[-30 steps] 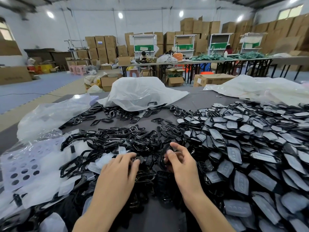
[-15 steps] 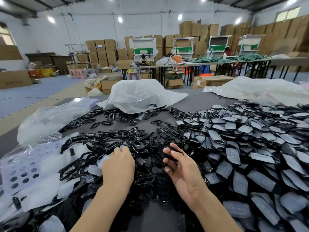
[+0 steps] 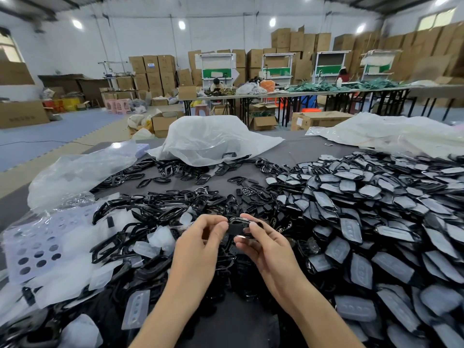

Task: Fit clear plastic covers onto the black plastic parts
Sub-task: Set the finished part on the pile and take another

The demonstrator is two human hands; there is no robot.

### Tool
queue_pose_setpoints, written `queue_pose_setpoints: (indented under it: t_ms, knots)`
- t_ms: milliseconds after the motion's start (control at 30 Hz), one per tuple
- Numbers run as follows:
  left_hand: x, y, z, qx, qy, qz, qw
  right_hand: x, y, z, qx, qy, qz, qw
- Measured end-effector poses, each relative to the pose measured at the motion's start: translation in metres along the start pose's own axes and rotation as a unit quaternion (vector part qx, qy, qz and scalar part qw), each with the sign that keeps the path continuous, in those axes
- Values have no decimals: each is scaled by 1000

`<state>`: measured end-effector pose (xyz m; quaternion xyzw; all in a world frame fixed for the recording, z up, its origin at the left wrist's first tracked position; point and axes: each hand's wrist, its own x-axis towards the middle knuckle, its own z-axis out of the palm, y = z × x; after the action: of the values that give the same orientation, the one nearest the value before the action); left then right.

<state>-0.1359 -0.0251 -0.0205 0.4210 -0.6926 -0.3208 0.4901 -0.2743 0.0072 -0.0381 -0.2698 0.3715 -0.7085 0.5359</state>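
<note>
My left hand and my right hand meet above the table's middle and both pinch one small black plastic part between fingertips. A glossy clear edge shows along its top; whether that is a cover I cannot tell. Under the hands lies a heap of bare black frames. Loose clear covers lie just left of my left hand. A large pile of black parts with clear covers on them fills the right side.
Crumpled plastic bags sit at the far centre, far right and left. A perforated clear sheet lies at the near left. The grey table shows beyond the piles. People work at distant benches.
Both hands have lifted out of the heap and come together. The right hand's black part is now held by both hands, raised a little above the pile.
</note>
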Motion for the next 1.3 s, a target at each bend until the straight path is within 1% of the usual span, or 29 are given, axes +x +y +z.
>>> queue_pose_setpoints:
  t_ms: [100,200,300,433,533,667,767,867,967,1000,1067,1133,1200,1233,1300]
  knots:
    - [-5,-7,4,-29,35,-17,999,-3,1,2,1,-42,14,999]
    - [-7,-9,7,-53,36,-30,998,-6,2,2,-13,-74,24,997]
    - [-5,-8,2,-77,11,-48,996,-7,0,-1,-39,-93,23,995]
    - [-6,-8,-13,-105,-67,-64,990,-7,0,-2,-53,-106,28,993]
    - [-7,-8,-19,-139,-90,-85,983,-8,1,-3,-58,-122,34,990]
    - [-8,-9,-18,-102,-117,-65,986,-11,1,-2,-72,-153,43,985]
    - [-7,-12,-18,-78,-100,-46,991,-12,0,-2,-105,-157,28,982]
    - [-9,-16,-16,-12,-66,-22,998,-12,3,-1,-189,-129,-14,973]
    - [-11,-19,-12,74,-50,6,996,-11,7,0,-253,-91,-55,961]
    - [-10,-19,-13,103,-39,21,994,-10,8,0,-265,-75,-66,959]
    - [-1,-22,-21,146,11,45,988,-8,7,-2,-265,-41,-76,960]
    - [15,-26,-33,191,62,38,979,-6,6,-6,-241,-10,-73,968]
    - [32,-31,-42,262,80,5,962,-5,6,-8,-224,5,-65,973]
    - [41,-33,-43,318,72,-9,945,-5,5,-8,-221,7,-62,973]
    - [52,-35,-41,436,47,-14,898,-6,5,-7,-221,6,-58,974]
